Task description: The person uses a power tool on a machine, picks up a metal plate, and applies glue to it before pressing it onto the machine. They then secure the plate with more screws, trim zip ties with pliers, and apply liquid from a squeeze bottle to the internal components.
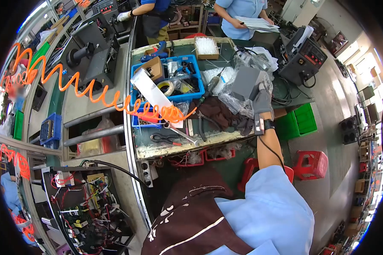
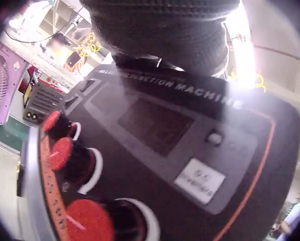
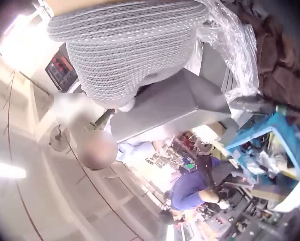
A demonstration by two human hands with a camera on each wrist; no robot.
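Note:
In a grey knit glove, my right hand [image 1: 263, 100] grips the side of a dark grey metal box [image 1: 245, 83] among clear plastic wrap [image 1: 235, 104] on the bench. The right wrist view shows that gloved hand [image 3: 132, 55] across the box [image 3: 165, 108], one fingertip against its face. The head view does not show my left hand. Its dark glove [image 2: 162, 32] fills the top of the left wrist view, at the upper edge of a black machine panel [image 2: 230, 125] with a dark display and red knobs [image 2: 89, 221]; its fingers are hidden.
A blue bin [image 1: 200, 80] of parts stands on the bench [image 1: 157, 148], with a wrench [image 1: 181, 134] and pliers [image 1: 164, 138] near its front edge. An orange coiled hose [image 1: 87, 91] crosses from the left. Red stools [image 1: 310, 165] and a green crate [image 1: 300, 122] are at the right. Two people stand beyond.

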